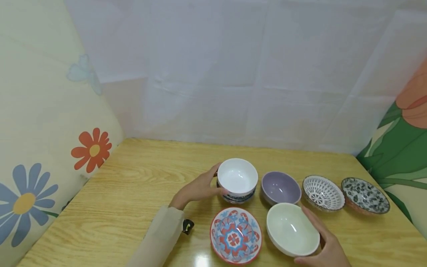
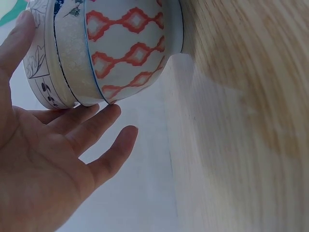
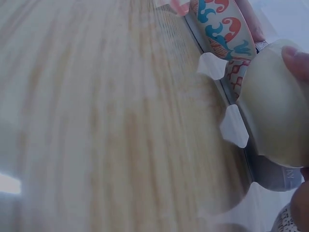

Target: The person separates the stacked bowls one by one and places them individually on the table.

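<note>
While the right grip (image 1: pixel 330 248) pinches the far-right side of a cream bowl (image 1: pixel 291 230), thumb on the near side and fingers beyond it, that bowl sits just left of the grip, tilted, and looks raised off the counter (image 1: pixel 150 178) in the right wrist view. The left grip (image 1: pixel 203 188) is curled around a white bowl (image 1: pixel 237 177), thumb at its near side, fingers behind; one fingertip touches the bowl below and the little finger stands free. The white bowl tops a stack directly right of the left grip. Under it come a beige-sided bowl (image 2: pixel 75 58) and, resting on the counter, a red-diamond bowl (image 2: pixel 128 53).

Between the two grips, nearer the person, lies a red-and-blue patterned bowl (image 1: pixel 235 237). A purple bowl (image 1: pixel 280 187) stands beyond the right grip and to its left, its near rim partly covered by the cream bowl. Past the right grip, almost straight ahead, is a black-and-white striped bowl (image 1: pixel 323 193); farther right of it, a leaf-patterned bowl (image 1: pixel 365 194). A pale sleeve (image 1: pixel 156 237) runs back from the left grip. Well beyond both grips hangs a white sheet (image 1: pixel 213 74), with flowered cloth (image 1: pixel 33 111) far to either side.
</note>
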### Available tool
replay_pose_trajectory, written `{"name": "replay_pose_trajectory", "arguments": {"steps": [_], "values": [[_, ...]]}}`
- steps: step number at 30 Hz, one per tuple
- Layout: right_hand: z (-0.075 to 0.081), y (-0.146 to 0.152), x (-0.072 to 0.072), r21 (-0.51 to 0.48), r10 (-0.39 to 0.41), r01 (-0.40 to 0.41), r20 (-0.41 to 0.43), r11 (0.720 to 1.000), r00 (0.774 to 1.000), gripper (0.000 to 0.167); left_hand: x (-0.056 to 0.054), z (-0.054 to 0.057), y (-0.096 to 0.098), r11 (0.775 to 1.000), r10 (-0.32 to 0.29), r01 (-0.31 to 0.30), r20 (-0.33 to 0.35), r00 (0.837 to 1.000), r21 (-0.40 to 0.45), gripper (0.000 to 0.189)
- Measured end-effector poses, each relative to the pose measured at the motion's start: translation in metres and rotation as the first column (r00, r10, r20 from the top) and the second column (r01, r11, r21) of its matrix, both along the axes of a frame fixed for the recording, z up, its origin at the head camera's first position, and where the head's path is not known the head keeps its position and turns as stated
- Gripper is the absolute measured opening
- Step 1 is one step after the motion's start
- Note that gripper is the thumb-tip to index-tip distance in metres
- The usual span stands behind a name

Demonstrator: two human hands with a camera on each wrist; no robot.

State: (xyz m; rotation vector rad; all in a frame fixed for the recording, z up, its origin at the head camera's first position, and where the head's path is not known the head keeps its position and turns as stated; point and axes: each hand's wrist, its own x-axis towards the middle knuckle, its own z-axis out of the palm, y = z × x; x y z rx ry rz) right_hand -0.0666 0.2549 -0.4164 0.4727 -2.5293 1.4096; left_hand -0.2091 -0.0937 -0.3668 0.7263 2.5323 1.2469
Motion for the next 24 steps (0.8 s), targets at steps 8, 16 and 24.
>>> {"name": "replay_pose_trajectory", "arguments": {"steps": [8, 16, 24], "values": [[-0.0036, 0.0031, 0.0011, 0.017, -0.021, 0.021, 0.036, 1.0, 0.999, 0.118, -0.0002, -0.0004, 0.0004, 1.0, -0.002, 0.002, 0.008, 1.0, 0.013, 0.089], [-0.0084, 0.0058, 0.0013, 0.041, -0.055, 0.051, 0.083, 0.998, 0.995, 0.116, -0.0002, -0.0012, 0.0001, 1.0, -0.013, 0.013, 0.01, 1.0, 0.02, 0.09], [-0.0101, 0.0044, 0.0016, -0.055, 0.008, -0.004, 0.066, 0.998, 0.998, 0.117, -0.0011, -0.0012, -0.0005, 1.0, -0.01, 0.01, 0.002, 1.0, 0.017, 0.091]]}}
